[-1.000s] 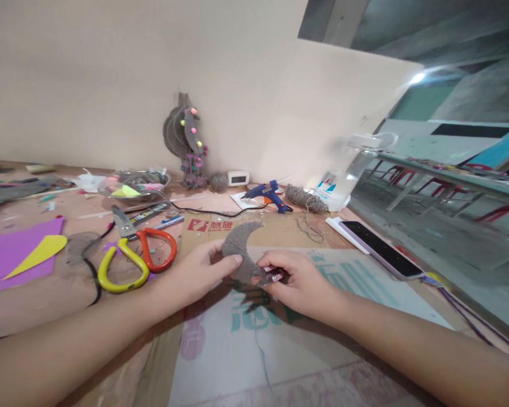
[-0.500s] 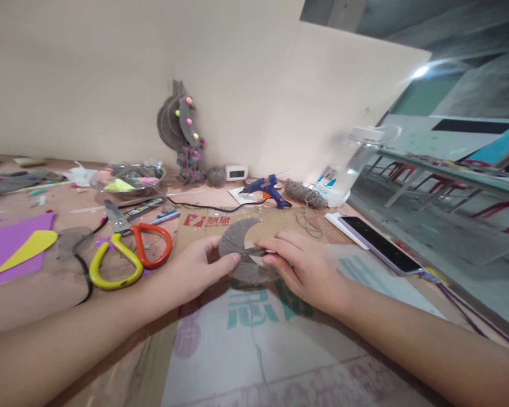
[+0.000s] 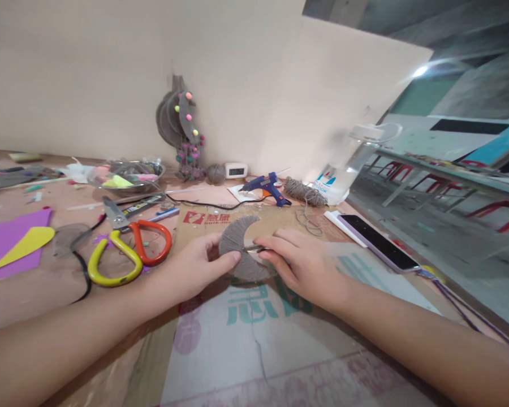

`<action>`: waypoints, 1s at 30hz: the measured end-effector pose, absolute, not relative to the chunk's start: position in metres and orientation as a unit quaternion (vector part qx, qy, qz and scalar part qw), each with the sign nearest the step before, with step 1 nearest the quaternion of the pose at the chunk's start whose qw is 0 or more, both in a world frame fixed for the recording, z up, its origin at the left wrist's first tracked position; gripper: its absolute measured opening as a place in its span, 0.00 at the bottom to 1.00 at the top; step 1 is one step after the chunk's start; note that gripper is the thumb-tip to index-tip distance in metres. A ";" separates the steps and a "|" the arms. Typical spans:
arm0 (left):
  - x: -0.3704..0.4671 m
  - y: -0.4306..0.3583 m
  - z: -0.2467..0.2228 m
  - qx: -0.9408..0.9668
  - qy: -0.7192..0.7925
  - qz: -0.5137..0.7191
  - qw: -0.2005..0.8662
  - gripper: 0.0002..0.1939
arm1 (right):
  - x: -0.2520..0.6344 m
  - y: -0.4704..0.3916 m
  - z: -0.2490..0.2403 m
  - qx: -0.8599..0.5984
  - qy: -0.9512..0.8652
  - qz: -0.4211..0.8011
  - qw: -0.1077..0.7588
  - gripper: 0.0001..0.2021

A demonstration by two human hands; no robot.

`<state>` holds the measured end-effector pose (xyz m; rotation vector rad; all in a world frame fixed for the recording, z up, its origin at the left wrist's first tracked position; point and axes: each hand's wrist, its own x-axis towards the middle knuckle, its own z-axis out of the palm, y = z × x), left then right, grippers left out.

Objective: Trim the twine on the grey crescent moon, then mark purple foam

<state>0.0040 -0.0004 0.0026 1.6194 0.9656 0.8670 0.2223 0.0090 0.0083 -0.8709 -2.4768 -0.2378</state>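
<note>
A grey twine-wrapped crescent (image 3: pixel 236 243) lies on the flattened cardboard (image 3: pixel 254 316) in the middle of the table. My left hand (image 3: pixel 190 271) pinches its left edge between thumb and fingers. My right hand (image 3: pixel 299 263) rests on the crescent's right side, its fingers pressing a small thin metal tool (image 3: pixel 253 248) against the inner curve. Just left of my left hand lie scissors with a yellow and an orange handle (image 3: pixel 127 251).
A blue glue gun (image 3: pixel 266 186), a bundle of twine (image 3: pixel 304 195) and a small clock (image 3: pixel 236 169) sit at the back. A phone (image 3: pixel 379 243) lies at right. A finished crescent decoration (image 3: pixel 182 127) leans on the wall. Purple and yellow foam sheets (image 3: pixel 12 243) lie at left.
My right hand has moved from the crescent's lower tip up onto its right side and flattened over it. The crescent now lies lower and flatter on the cardboard. My left hand keeps its grip.
</note>
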 end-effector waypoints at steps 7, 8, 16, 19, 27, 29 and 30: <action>0.005 -0.002 0.005 0.667 0.400 0.360 0.515 0.06 | 0.222 0.009 0.006 -0.330 -0.908 -0.056 0.251 0.12; 0.005 -0.001 0.005 0.668 0.400 0.360 0.514 0.06 | 0.223 0.009 0.006 -0.331 -0.908 -0.048 0.253 0.12; 0.004 0.000 0.002 0.677 0.392 0.356 0.512 0.08 | 0.224 0.012 0.005 -0.327 -0.907 -0.028 0.266 0.13; 0.004 0.000 0.001 0.680 0.402 0.355 0.499 0.09 | 0.225 0.012 0.005 -0.320 -0.908 -0.049 0.267 0.13; 0.004 0.000 0.002 0.683 0.407 0.352 0.494 0.08 | 0.224 0.009 0.007 -0.307 -0.909 -0.090 0.267 0.12; 0.004 -0.001 0.002 0.682 0.404 0.351 0.498 0.08 | 0.224 0.009 0.008 -0.310 -0.910 -0.092 0.262 0.12; 0.004 -0.001 0.002 0.681 0.404 0.350 0.500 0.08 | 0.224 0.009 0.008 -0.311 -0.910 -0.093 0.259 0.13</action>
